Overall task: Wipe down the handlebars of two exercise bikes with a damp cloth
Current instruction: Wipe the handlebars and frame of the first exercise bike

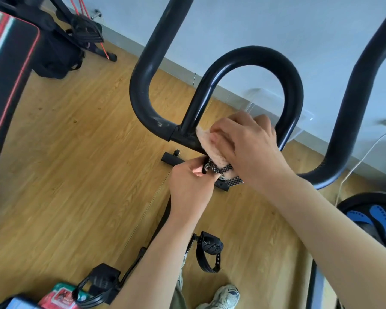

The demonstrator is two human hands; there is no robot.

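Right hand [243,143] clasps a peach cloth [206,141] against the handlebar [250,56] centre junction; left hand [189,186] grips the stem bracket [203,170] below. Judged mid-task: outer bends and the second bike likely remain.

Bright even daylight, soft shadows, wide-angle edge bending

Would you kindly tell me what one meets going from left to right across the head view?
striped bench pad → black bag → left hand → right hand → blue-patterned disc
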